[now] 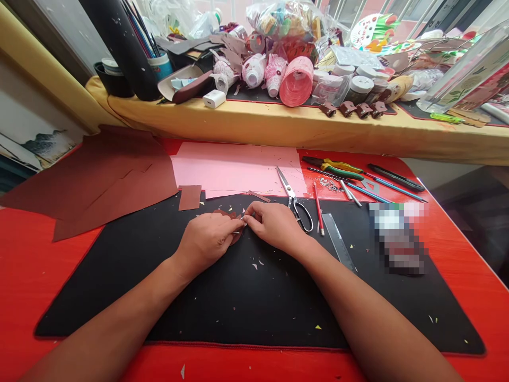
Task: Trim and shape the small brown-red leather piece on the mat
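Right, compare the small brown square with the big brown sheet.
The small brown square lies half on the black mat; the big brown sheet lies on the red table. The square is far smaller and neatly cut; the sheet has notched edges. Both look the same brown and lie flat.
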`<state>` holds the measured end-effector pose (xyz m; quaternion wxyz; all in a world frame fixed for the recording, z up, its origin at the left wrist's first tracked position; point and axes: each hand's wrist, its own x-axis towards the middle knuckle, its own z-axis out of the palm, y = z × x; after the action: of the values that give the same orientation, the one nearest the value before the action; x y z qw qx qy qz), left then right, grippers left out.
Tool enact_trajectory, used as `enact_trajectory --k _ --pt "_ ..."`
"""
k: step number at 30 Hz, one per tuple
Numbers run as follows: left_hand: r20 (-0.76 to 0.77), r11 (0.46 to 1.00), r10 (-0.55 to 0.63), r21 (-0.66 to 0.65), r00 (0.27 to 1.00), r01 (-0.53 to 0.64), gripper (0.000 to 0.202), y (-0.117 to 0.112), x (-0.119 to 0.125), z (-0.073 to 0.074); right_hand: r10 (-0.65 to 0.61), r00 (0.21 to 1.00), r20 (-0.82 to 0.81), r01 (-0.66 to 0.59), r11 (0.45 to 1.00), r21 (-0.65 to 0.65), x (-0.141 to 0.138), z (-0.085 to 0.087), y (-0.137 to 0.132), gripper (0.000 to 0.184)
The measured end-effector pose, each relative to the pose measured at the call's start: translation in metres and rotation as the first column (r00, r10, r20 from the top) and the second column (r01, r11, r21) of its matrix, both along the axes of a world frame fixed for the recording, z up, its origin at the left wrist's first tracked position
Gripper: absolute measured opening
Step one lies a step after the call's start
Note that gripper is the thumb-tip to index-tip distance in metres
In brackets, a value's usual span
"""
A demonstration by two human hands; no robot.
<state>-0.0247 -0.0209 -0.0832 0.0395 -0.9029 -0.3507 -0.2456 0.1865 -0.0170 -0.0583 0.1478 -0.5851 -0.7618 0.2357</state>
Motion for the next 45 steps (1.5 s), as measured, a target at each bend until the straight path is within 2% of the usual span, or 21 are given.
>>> enact_trajectory --k 7,10,12,15,17,22,24,27,31,35,40,45 --pt "-0.001 0.999 -0.039 -0.005 0.999 0.039 0.027 0.001 -0.004 0.006 0.015 1.0 0.023 -0.015 1.0 0.015 -0.001 -0.002 0.0 0.016" --pt "0.034 0.989 -0.04 -0.14 0.999 0.044 0.029 -0.001 -0.006 0.01 0.014 0.999 0.032 -0.014 1.0 0.003 0.0 -0.001 0.0 0.015" --pt "0.115 0.942 0.035 -0.335 0.993 0.006 0.027 -0.001 -0.008 0.015 0.013 0.999 0.035 -0.013 1.0 -0.003 0.0 -0.001 0.0 0.015" --pt "0.247 0.81 0.2 -0.586 0.948 -0.018 0.032 0.0 -0.011 0.024 0.013 0.999 0.038 -0.013 1.0 -0.007 0.0 0.0 -0.001 0.016" --pt "0.302 0.762 0.246 -0.648 0.921 0.009 0.038 0.003 -0.015 0.03 0.01 0.999 0.039 -0.01 1.0 -0.007 0.0 0.0 -0.001 0.016" --pt "0.288 0.691 0.212 -0.72 0.934 0.066 0.039 0.008 -0.02 0.033 0.011 1.0 0.029 -0.012 1.0 0.007 0.0 0.001 -0.002 0.015" --pt "0.255 0.694 0.209 -0.719 0.944 0.041 0.037 0.009 -0.022 0.031 0.011 0.999 0.03 -0.011 1.0 0.011 0.0 0.001 -0.002 0.015" --pt "0.171 0.741 0.199 -0.671 0.965 -0.035 0.033 0.009 -0.023 0.031 0.019 0.999 0.03 -0.019 1.0 0.021 0.0 0.0 -0.002 0.015" --pt "0.031 0.81 0.127 -0.581 0.991 -0.085 0.034 0.009 -0.021 0.037 0.019 0.999 0.029 -0.02 0.999 0.04 0.001 -0.002 -0.002 0.015" --pt "-0.104 0.85 0.063 -0.515 0.993 -0.108 0.033 0.009 -0.014 0.046 0.022 0.999 0.042 -0.024 0.998 0.055 0.001 -0.004 -0.002 0.016" --pt "-0.297 0.85 0.07 -0.482 0.952 -0.213 0.035 0.011 0.003 0.065 0.018 0.998 0.068 -0.02 0.999 0.036 0.001 -0.002 -0.003 0.017" --pt "-0.387 0.818 0.003 -0.529 0.922 -0.225 0.044 0.016 0.018 0.079 0.018 0.997 0.075 -0.021 0.999 0.042 0.0 -0.001 -0.003 0.018"
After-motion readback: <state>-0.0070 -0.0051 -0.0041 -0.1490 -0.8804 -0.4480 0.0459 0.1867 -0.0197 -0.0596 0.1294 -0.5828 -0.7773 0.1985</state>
